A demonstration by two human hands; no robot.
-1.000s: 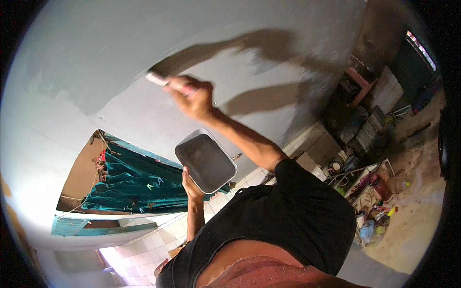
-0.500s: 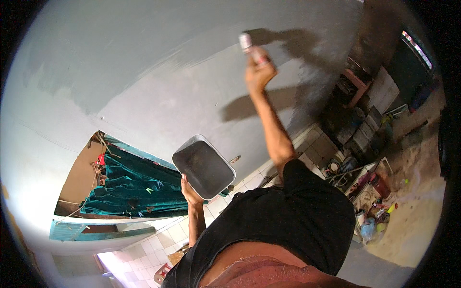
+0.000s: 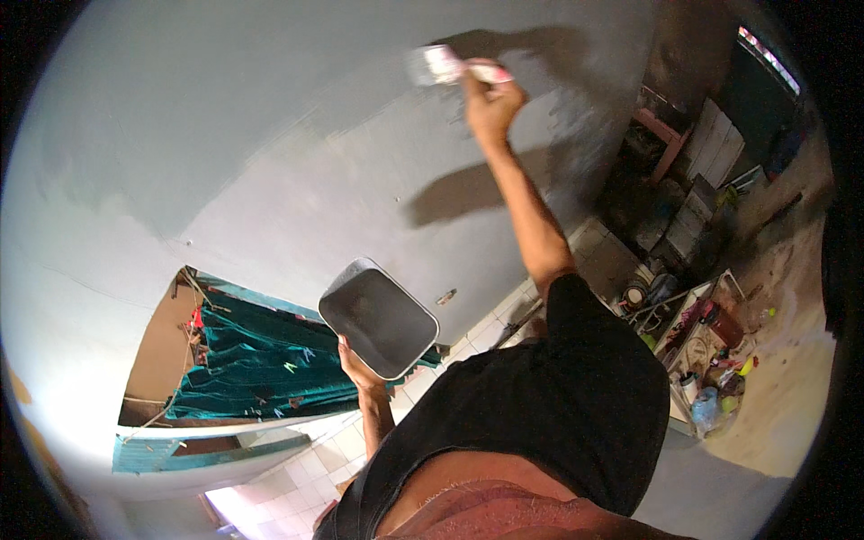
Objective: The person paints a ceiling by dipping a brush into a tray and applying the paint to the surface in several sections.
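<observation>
My right hand (image 3: pixel 495 110) is raised high in front of me, its fingers closed round the handle of a paintbrush (image 3: pixel 442 65). The brush lies sideways against the wall (image 3: pixel 270 193), its blurred tip pointing left, at the edge between darker grey paint above and a paler patch below. Lower down, my left hand (image 3: pixel 361 368) grips the near left side of a rectangular container (image 3: pixel 346 280) with rounded corners. Its inside looks dark grey; I cannot tell how much paint it holds.
A window opening with a dark green curtain (image 3: pixel 261 360) lies to the left. White tiles (image 3: pixel 342 450) run along the lower wall. At right stand a cluttered rack (image 3: pixel 720 342) and leaning boards (image 3: pixel 715 144). A small fitting (image 3: pixel 446 296) sticks out of the wall.
The brush has swung from pointing up to pointing left, and my right hand has risen slightly. My left hand still holds the container in about the same place. The view has shifted a little.
</observation>
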